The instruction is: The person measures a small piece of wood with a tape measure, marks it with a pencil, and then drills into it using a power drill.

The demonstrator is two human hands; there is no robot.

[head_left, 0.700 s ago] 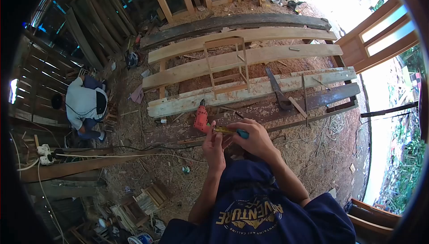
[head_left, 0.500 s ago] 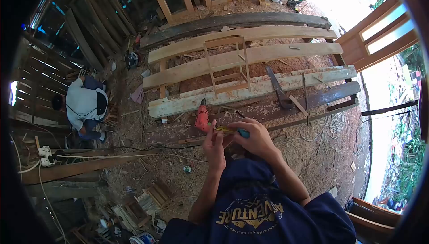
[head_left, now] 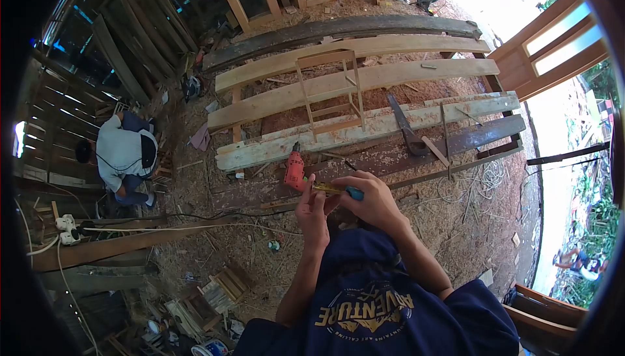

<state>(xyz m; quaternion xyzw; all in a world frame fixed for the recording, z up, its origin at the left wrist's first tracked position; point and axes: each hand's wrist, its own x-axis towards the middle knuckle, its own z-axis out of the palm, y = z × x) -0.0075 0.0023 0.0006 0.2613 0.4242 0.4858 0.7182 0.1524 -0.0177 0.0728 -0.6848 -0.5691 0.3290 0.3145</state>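
Partly hidden: yellow item (head_left: pixel 325 188) | between hands (head_left: pixel 343 205) | perhaps a tape

Short yellow strip (head_left: pixel 327 188), crosswise between left hand (head_left: pixel 313 218) and right hand (head_left: pixel 372 201), teal piece (head_left: pixel 355 193) at its right end.

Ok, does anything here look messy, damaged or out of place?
Shavings litter the dark plank and floor, which looks untidy, and the handsaw lies slantwise across two planks. Nothing looks clearly broken.
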